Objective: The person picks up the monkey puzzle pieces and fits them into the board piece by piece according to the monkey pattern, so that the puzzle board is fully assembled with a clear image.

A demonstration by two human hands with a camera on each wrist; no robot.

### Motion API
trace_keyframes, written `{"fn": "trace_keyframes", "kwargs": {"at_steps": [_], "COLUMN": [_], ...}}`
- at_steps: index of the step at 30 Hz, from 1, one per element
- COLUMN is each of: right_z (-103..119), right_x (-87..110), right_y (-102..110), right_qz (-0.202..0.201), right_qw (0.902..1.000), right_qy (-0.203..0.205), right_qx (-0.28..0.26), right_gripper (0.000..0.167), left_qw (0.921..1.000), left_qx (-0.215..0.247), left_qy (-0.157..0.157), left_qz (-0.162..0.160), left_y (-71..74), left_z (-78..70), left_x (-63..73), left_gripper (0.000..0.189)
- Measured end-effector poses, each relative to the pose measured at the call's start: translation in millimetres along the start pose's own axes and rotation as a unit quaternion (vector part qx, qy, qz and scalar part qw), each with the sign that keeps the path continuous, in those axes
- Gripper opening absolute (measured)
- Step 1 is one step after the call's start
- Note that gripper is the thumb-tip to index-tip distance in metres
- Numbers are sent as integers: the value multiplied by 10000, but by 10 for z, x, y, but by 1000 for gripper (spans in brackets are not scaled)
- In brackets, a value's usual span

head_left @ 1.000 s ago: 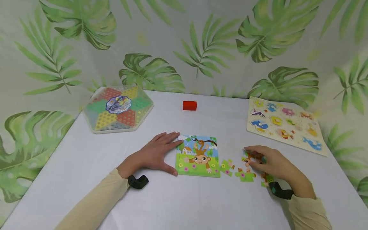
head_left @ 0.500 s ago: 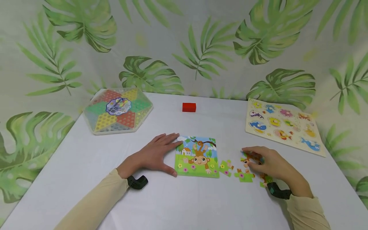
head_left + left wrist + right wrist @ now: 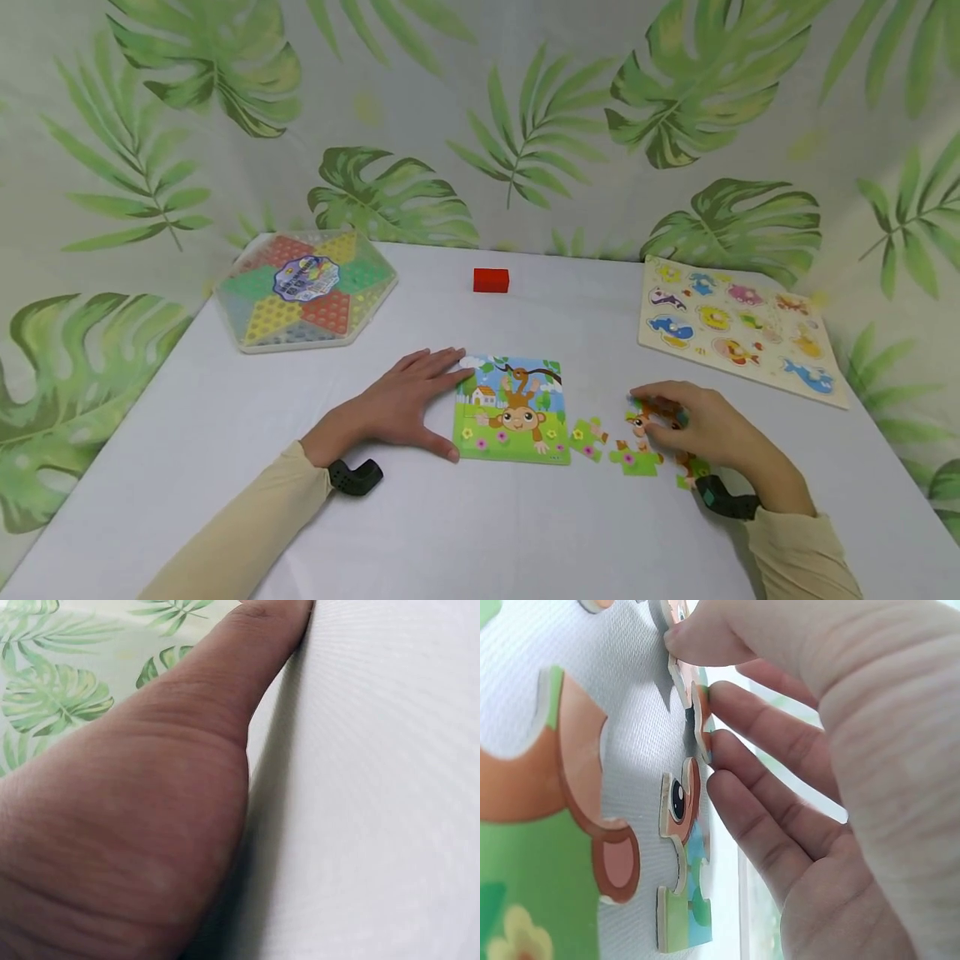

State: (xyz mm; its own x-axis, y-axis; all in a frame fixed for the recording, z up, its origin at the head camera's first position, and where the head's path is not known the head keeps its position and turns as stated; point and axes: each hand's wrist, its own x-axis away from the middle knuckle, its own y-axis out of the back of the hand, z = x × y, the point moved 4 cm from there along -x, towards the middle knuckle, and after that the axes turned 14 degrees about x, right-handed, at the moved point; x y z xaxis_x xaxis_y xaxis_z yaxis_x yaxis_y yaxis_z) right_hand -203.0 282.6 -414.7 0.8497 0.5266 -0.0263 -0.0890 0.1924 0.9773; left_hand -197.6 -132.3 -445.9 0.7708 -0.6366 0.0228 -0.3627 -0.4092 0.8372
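A square monkey puzzle (image 3: 512,412) lies flat near the middle of the white table. My left hand (image 3: 405,398) rests palm down at its left side, fingers spread, with the fingertips and thumb at its left edge. To the right of it are several loose jigsaw pieces, among them a green flowered piece (image 3: 587,439) and another green one (image 3: 638,461). Over the others bends my right hand (image 3: 701,421), its thumb and index finger pinching a jigsaw piece (image 3: 637,423) with an eye on it. Its other fingertips touch a brown piece (image 3: 701,724) in the right wrist view; the index fingertip is hidden there.
A hexagonal Chinese checkers board (image 3: 307,292) lies at the back left. A red block (image 3: 491,281) sits at the back middle. At the back right is a wooden sea-animal peg puzzle (image 3: 738,332). A leaf-patterned cloth (image 3: 420,100) hangs behind the table.
The head view has shifted slightly. Both hands stay in nearly the same places, and the monkey puzzle and loose pieces look unmoved on the table.
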Motion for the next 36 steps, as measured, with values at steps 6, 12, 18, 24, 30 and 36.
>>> {"fn": "trace_keyframes", "kwargs": {"at_steps": [6, 12, 18, 24, 30, 36], "right_z": [11, 55, 111, 130, 263, 485], "right_x": [-18, -34, -113, -227, -411, -596], "right_y": [7, 15, 105, 179, 383, 554], "right_qz": [-175, -327, -695, -804, -1132, -1292], "right_qw": [9998, 9990, 9957, 9929, 9860, 9807], "right_qy": [101, 236, 604, 852, 1209, 1469], "right_qx": [-94, -193, -58, 184, 171, 45], "right_gripper": [43, 45, 46, 47, 45, 44], "left_qw": [9999, 9999, 9999, 9999, 9999, 10000], "left_qx": [104, 75, 55, 155, 142, 72], "left_qy": [-50, -71, -83, 32, -39, -25], "left_qz": [-39, -82, -90, -27, -39, -39], "left_y": [42, 33, 53, -9, -10, 26], "left_z": [-39, -30, 4, -4, -34, -6], "left_x": [15, 35, 11, 0, -5, 7], "left_gripper": [114, 115, 116, 116, 116, 116]}}
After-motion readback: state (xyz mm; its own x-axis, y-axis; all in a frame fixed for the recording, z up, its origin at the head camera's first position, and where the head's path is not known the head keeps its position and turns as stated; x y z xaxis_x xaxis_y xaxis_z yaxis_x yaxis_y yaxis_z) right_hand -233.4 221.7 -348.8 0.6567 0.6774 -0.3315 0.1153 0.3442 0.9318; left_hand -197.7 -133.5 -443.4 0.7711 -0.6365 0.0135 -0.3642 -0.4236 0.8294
